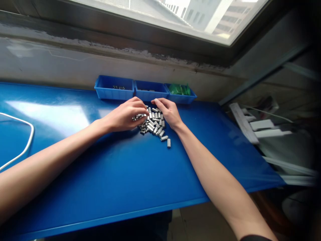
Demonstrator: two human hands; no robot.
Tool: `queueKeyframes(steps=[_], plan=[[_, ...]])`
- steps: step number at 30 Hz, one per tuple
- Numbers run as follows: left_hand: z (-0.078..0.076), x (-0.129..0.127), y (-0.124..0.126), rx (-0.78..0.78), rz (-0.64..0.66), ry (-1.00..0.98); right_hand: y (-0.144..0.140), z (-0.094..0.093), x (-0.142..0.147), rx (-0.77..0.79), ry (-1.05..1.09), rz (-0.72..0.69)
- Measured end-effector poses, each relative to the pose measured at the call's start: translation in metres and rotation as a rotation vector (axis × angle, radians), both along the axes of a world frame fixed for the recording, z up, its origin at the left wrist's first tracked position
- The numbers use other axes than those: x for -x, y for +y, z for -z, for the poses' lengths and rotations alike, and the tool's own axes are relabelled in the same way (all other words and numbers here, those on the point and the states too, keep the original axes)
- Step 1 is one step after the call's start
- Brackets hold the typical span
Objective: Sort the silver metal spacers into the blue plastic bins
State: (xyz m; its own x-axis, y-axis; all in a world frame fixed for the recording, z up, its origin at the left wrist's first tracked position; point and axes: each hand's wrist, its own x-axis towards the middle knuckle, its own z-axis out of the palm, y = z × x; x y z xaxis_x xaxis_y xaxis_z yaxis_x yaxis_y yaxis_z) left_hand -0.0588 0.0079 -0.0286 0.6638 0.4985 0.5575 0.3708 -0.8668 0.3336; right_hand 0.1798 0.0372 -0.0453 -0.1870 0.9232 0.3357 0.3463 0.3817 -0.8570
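Observation:
A pile of several small silver metal cylinders lies on the blue table, just in front of three blue bins. My left hand rests on the pile's left side, fingers curled over some cylinders and seemingly pinching a few. My right hand lies on the pile's far right edge, fingers bent and touching the cylinders. One cylinder sits apart at the pile's near right.
Three blue bins stand against the wall: the left bin and middle bin hold small metal parts, the right bin holds green pieces. A white cable loops at the far left. White strips lie beyond the table's right edge.

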Motion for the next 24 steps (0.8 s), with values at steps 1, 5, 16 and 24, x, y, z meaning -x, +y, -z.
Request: queueKeyframes(steps=[1, 5, 16, 24], plan=[[-0.001, -0.006, -0.004, 0.0, 0.029, 0.014, 0.0, 0.0, 0.0, 0.006, 0.018, -0.001], [0.0, -0.025, -0.018, 0.023, 0.117, 0.078, 0.002, 0.002, -0.001, 0.017, 0.096, -0.009], [0.015, -0.042, -0.024, 0.062, 0.145, 0.074, 0.004, 0.002, 0.0, 0.037, 0.087, -0.006], [0.002, -0.033, -0.023, 0.28, 0.067, -0.107, -0.001, -0.001, 0.002, 0.008, 0.03, -0.03]])
